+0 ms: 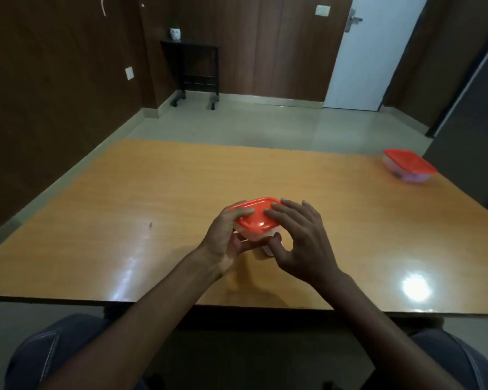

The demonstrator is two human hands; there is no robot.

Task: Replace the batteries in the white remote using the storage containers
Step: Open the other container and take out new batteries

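Container (255, 232) with tilted orange lid (255, 216), long axis left-right, gripped between left hand (226, 240) and right hand (302, 243).

One head-worn wide-angle view, looking forward and down across the counter (124, 220).

The camera sits above the person's lap, whose knees fill the bottom corners of the frame, and both forearms run up from the bottom edge to the hands, the left hand (226, 240) and right hand (302, 243), close in at frame centre. The counter's near edge crosses the lower third; its far edge lies mid-frame. Beyond, the floor, a dark side table (197, 66) upper left and a white door (372, 52) upper right look small and bowed by the lens.
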